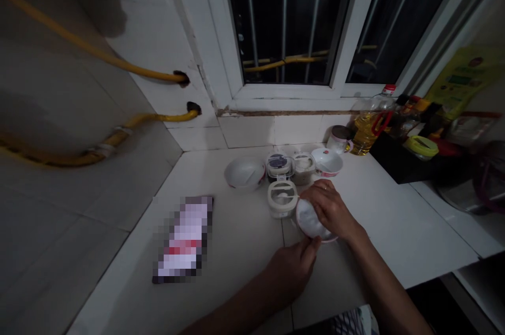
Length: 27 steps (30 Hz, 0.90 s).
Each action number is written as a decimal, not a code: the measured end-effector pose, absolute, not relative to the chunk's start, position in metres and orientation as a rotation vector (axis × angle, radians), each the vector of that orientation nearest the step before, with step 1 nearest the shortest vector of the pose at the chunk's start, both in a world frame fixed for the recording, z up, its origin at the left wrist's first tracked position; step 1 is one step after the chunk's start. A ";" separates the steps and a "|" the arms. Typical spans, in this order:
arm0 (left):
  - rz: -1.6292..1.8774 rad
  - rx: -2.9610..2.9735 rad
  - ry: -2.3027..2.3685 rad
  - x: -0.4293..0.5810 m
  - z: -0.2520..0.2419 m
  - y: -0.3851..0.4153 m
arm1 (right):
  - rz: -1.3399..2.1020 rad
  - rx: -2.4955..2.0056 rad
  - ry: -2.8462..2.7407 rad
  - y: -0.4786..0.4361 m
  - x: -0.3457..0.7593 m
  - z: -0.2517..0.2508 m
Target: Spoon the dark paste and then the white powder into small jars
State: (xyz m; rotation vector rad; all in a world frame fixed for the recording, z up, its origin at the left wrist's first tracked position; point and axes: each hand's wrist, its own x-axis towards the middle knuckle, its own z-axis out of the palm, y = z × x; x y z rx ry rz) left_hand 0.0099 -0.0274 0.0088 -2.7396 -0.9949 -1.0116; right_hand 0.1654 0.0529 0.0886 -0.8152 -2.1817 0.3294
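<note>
A white bowl (311,221) with a pale pinkish rim and whitish contents rests on the white counter, in front of me. My left hand (295,266) grips its near edge between thumb and fingers. My right hand (326,206), with a ring on one finger, is closed over the bowl's upper right part; a thin pale handle sticks out by its fingertips toward a square seasoning jar (282,201). Just behind stand a jar with a dark-patterned lid (278,163) and another pale jar (303,166). What lies under my right palm is hidden.
Two more bowls, one at left (244,173) and one at right (327,162), sit behind. A lidded mug (340,139), oil bottle (365,130) and black box (406,159) stand back right. A blurred-out flat object (185,237) lies left. Yellow pipes (145,74) cross the wall.
</note>
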 end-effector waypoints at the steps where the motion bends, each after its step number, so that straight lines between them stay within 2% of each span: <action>1: -1.009 -2.742 -0.995 0.010 0.009 -0.027 | 0.274 -0.762 -2.227 0.053 0.166 0.089; 4: -1.013 -2.742 -0.998 0.010 0.009 -0.027 | 0.232 -0.748 -2.101 0.054 0.174 0.092; 8: -1.023 -2.757 -1.014 0.010 0.010 -0.027 | 0.349 -0.993 -1.887 0.057 0.196 0.096; 15: -1.014 -2.751 -0.995 0.009 0.009 -0.028 | 0.429 -1.251 -2.170 0.060 0.197 0.098; 19: -1.005 -2.750 -1.003 0.009 0.009 -0.028 | 0.648 -1.282 -2.152 0.060 0.184 0.092; 24: -1.045 -2.721 -1.004 0.010 0.010 -0.027 | 1.075 -1.347 -1.809 0.065 0.184 0.088; 27: -1.057 -2.714 -0.993 0.009 0.011 -0.027 | 1.158 -1.326 -1.656 0.069 0.188 0.090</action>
